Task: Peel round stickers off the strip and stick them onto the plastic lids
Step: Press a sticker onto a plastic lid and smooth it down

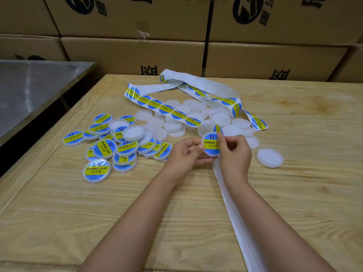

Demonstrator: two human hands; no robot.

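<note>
My left hand (pixel 185 152) grips a white plastic lid (pixel 209 145) by its left edge, tilted toward me. A blue and yellow round sticker lies on its face. My right hand (pixel 232 152) pinches the sticker's right edge against the lid, with part of the sticker (pixel 218 128) still standing up above my fingers. The sticker strip (pixel 167 108) loops across the far table over a pile of bare white lids (pixel 172 126). Its empty backing (pixel 233 203) trails toward me under my right forearm.
Several labelled lids (pixel 110 146) lie heaped at the left on the wooden table (pixel 98 213). One bare lid (pixel 270 158) sits alone at the right. Cardboard boxes (pixel 255 59) are stacked behind the table. A metal surface (pixel 35 89) adjoins the far left.
</note>
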